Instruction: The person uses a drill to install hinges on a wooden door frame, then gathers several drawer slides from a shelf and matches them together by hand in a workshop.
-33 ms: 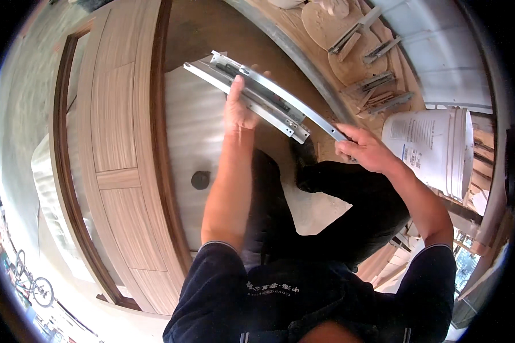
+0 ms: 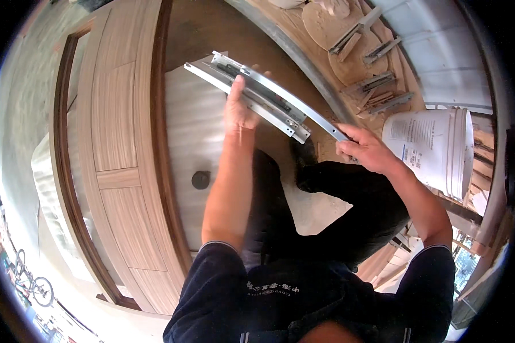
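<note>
My left hand (image 2: 240, 110) is wrapped round a pair of metal drawer slides (image 2: 276, 119), thumb across the top and the other fingers mostly hidden behind. They are held in the air above my legs, sloping down to the right. One thin silver rail (image 2: 306, 107) runs out past the end of the others. Its lower right end is pinched in my right hand (image 2: 365, 150), between thumb and fingers. The slides have small holes and dark parts inside their channels.
To my left lies a wood-grain panel (image 2: 118, 114) with a dark brown frame. A white bucket (image 2: 420, 146) stands at the right. Beyond it, several more slides (image 2: 390, 103) lie on a dusty wooden board beside wood scraps. A round dark disc (image 2: 200, 180) rests on the pale sheet.
</note>
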Tool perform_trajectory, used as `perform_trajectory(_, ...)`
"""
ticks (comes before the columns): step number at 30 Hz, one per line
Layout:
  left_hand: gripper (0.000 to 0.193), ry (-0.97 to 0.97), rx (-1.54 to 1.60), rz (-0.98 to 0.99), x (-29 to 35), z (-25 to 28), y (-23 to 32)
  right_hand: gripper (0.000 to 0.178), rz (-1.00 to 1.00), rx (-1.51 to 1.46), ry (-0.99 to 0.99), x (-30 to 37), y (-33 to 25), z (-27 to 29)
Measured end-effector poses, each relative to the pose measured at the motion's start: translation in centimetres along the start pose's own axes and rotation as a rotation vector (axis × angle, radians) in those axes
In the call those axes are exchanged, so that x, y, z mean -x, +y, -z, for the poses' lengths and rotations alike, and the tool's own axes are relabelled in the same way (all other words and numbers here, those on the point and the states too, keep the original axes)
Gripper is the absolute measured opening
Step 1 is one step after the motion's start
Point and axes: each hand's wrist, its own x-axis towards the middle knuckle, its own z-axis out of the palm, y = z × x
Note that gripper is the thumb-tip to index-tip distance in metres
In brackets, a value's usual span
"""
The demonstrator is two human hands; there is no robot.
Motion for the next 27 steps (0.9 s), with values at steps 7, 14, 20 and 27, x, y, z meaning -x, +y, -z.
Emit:
perform_trajectory(7,0.062,-0.005,0.038,0.018,0.0,0.3,0.2,0.046,-0.007,-0.104,0.070,0.9,1.3,0.5)
perform_trajectory(14,0.058,0.011,0.062,-0.013,-0.2,1.1,0.1,0.045,0.030,-0.111,0.086,1.1,2.1,0.8)
perform_trajectory(20,0.043,0.086,-0.002,-0.098,-0.3,-0.2,-1.0,0.041,-0.009,-0.593,0.479,-1.3,5.3,-0.5)
perform_trajectory(27,0.034,0.126,-0.117,-0.060,0.4,-0.4,-2.1,0.034,0.019,-0.864,0.582,-8.4,3.9,-4.0)
